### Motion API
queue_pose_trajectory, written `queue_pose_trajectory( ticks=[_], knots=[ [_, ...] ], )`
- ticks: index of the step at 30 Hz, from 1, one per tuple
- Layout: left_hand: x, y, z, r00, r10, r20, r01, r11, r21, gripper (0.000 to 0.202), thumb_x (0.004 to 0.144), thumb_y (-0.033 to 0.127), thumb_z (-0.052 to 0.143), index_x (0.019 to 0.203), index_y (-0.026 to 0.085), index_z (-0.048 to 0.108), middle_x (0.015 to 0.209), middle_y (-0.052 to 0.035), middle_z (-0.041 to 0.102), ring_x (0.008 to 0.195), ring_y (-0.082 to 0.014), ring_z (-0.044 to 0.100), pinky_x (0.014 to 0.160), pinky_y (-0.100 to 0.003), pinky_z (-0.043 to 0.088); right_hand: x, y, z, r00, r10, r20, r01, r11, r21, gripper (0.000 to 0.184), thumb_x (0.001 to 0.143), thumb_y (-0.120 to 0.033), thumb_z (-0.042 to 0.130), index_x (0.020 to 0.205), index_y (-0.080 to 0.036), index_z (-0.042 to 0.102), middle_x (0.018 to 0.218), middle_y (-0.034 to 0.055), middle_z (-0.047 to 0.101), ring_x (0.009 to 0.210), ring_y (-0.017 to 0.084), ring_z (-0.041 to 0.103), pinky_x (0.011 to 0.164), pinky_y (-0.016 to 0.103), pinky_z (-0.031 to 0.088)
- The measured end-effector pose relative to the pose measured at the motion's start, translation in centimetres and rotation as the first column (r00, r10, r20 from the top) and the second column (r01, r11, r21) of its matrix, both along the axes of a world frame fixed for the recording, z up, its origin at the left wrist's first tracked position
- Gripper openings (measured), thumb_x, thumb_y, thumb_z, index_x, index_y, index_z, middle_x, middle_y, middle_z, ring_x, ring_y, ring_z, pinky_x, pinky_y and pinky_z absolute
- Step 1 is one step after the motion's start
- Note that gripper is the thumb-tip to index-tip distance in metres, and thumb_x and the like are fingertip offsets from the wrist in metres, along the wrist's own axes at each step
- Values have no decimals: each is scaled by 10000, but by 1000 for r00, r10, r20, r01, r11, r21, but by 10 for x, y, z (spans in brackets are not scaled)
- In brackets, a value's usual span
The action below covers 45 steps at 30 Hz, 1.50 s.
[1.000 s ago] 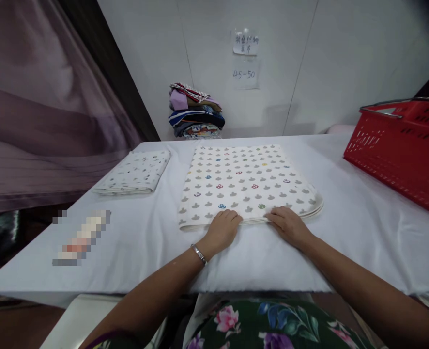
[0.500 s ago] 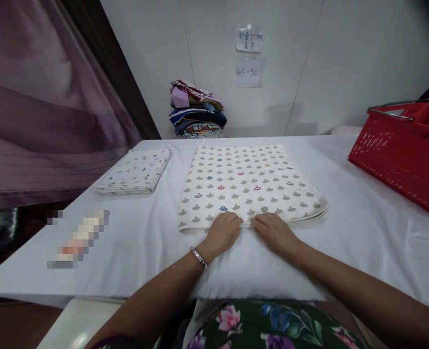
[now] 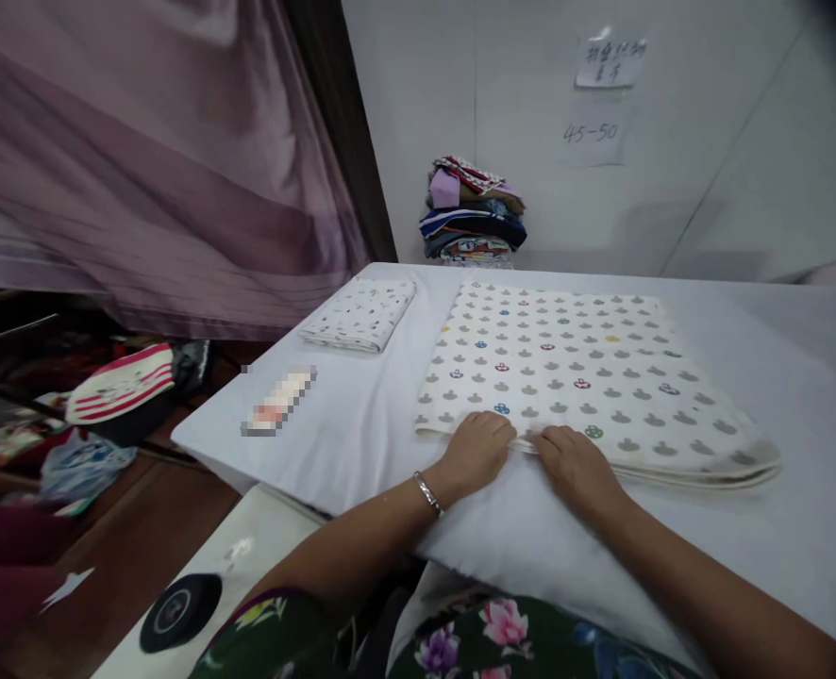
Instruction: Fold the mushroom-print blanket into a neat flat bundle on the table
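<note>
A folded cream cloth (image 3: 580, 372) printed with grey and coloured shapes lies flat on the white-covered table (image 3: 361, 434). My left hand (image 3: 475, 453), with a bracelet at the wrist, rests on the cloth's near edge, fingers curled at the hem. My right hand (image 3: 580, 467) lies right beside it on the same edge, fingers curled over the layers. Whether either hand pinches the fabric or just presses it is not clear.
A smaller folded patterned cloth (image 3: 361, 316) lies at the table's far left. A stack of folded coloured garments (image 3: 473, 212) stands against the white wall. A purple curtain (image 3: 142, 160) hangs left. Clutter and bags (image 3: 85, 415) sit on the floor at left.
The view has swung left, so the red basket has left the frame. My right hand slid left along the cloth's near edge until it sits next to my left hand.
</note>
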State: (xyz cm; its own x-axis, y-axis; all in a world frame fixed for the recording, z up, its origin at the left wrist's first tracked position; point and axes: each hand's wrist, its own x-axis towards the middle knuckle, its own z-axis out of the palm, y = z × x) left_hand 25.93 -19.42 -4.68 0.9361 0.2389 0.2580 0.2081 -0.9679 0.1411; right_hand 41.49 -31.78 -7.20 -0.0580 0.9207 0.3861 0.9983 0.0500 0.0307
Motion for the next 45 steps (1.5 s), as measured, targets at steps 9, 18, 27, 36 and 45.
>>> queue_pose_trajectory(
  ticks=[9,18,27,36,45],
  knots=[
    [-63,41,1,986,133,101,-128,990,-58,191,841,237,524,1018,200,583,1047,-64,605,996,-185,527,866,-351,414,1,2,-1,999,8,-40,-7,1000,23,247,863,-88,406,952,-141,631,855,99,602,771,214,503,666,317,370],
    [-53,51,0,972,194,134,-188,981,-51,179,900,220,416,928,201,591,898,-38,647,873,-167,569,812,-339,427,1,2,-1,1000,-11,-21,11,999,43,261,894,-114,374,925,-163,629,838,80,600,762,192,494,658,300,360],
    [-43,40,2,951,235,200,-226,972,-63,199,725,22,422,780,198,497,970,-51,572,918,-173,512,793,-320,432,1,3,1,999,-23,-43,24,999,27,219,894,-134,414,848,-156,628,789,70,577,728,185,481,640,296,332],
    [-37,38,0,924,300,236,-304,953,-22,145,745,52,446,742,191,486,980,-69,569,917,-189,511,793,-337,436,3,3,-1,999,-19,-41,20,999,34,224,879,-134,404,829,-179,618,788,64,587,723,181,481,615,288,326],
    [-38,24,4,990,102,95,-105,994,27,129,808,172,524,891,211,614,1105,-56,569,1054,-200,491,893,-371,402,2,4,2,998,-34,-59,34,999,-3,217,870,-107,421,858,-166,630,796,65,582,733,183,491,624,288,323]
  ],
)
